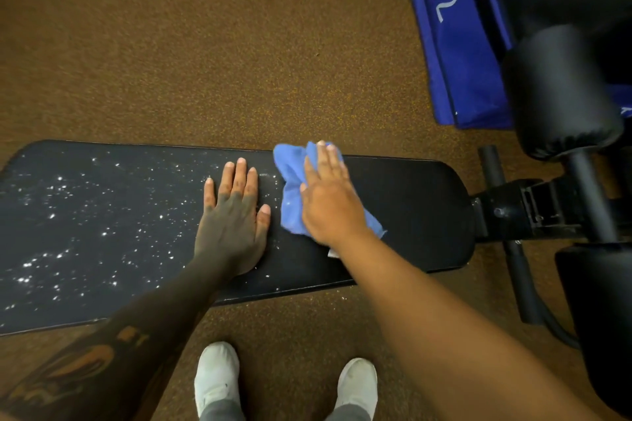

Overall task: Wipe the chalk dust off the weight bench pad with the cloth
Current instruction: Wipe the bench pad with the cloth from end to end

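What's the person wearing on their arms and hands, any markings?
Both arms are bare: no sleeves, gloves, watches or rings show. The left hand and right hand are uncovered. A large tattoo with dark and orange shapes runs along the left forearm.

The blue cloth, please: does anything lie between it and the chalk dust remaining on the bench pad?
Yes. The left hand rests flat on the pad, directly between the cloth and the chalk dust.
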{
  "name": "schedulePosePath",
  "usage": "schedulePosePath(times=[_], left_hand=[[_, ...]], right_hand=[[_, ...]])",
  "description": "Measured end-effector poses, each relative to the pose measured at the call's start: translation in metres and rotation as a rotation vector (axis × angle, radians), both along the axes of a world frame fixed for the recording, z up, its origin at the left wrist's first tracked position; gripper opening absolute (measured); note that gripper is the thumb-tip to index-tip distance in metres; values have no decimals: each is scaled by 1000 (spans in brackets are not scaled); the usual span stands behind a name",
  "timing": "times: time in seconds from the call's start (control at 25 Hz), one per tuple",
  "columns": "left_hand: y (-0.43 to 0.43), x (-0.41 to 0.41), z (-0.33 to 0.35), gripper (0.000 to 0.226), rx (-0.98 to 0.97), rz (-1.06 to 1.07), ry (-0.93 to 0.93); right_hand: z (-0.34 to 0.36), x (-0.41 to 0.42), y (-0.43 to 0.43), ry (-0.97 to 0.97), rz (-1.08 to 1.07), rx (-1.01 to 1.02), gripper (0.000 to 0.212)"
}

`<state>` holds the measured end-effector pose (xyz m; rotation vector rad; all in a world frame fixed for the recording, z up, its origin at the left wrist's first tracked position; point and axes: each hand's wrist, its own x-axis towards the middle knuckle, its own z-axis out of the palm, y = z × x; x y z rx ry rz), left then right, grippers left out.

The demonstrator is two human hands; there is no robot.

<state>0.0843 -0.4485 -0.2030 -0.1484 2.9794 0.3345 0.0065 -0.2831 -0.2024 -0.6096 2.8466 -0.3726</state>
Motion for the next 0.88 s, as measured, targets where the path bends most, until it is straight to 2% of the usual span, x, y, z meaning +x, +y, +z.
schedulePosePath(times=[0.08,0.16,0.28,0.4,0.48,0.52,0.6,0.68,0.76,0.88], left_hand=[[-2,0,-1,68,20,-11,4],[-3,1,2,69,52,6,18],[13,1,12,70,131,77,77],[44,0,22,63,126,-42,171],[66,-13,25,57,93,-133,204],[77,-23,26,56,66,-161,197],[94,-44,27,63,35,-175,124],[100,-58,20,73,2,-162,15],[98,-61,8,78,-43,-156,-49],[94,-58,2,77,-51,-151,-55]], right_hand=[[5,33,8,-10,77,-3,58],[10,43,17,-60,-18,-27,60],[18,16,8,-162,-178,-85,61],[33,-14,5,-237,-164,-247,53],[40,-31,30,-136,-329,-395,53],[39,-38,49,-58,-450,-400,53],[33,-48,82,-2,-525,-194,51],[19,-48,95,-57,-329,18,52],[8,-44,92,-102,-175,91,52],[5,-38,89,-71,-153,116,52]])
